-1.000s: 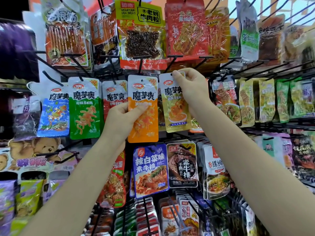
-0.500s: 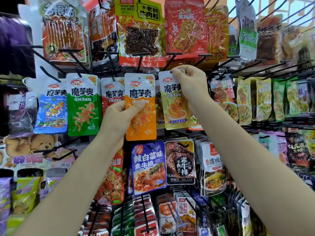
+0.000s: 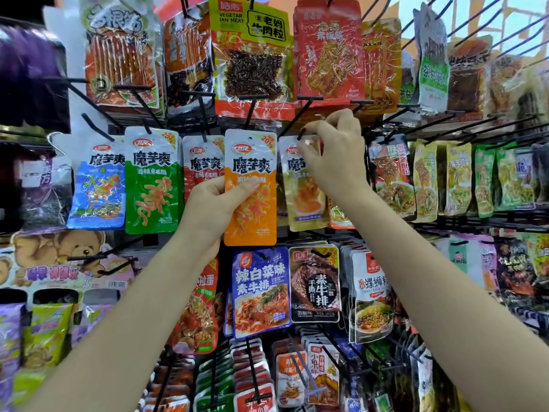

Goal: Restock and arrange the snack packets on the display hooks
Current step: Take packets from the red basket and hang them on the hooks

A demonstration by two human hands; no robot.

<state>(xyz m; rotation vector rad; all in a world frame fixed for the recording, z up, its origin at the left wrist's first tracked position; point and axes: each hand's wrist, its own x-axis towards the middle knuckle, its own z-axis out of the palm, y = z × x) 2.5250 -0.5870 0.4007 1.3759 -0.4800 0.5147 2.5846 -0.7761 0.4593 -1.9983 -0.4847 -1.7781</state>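
A black wire rack (image 3: pixel 463 224) fills the view, its black pegs (image 3: pixel 92 99) angled outward. Behind its top, an orange panel (image 3: pixel 386 13) meets pale blue (image 3: pixel 505 4). Far left is dark (image 3: pixel 17 13). Bright, even light overall.

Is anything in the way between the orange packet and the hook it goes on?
Nothing visible blocks it. The left hand holds the orange packet, whose top sits right at its black hook. The right hand is beside it, at the yellow packet.
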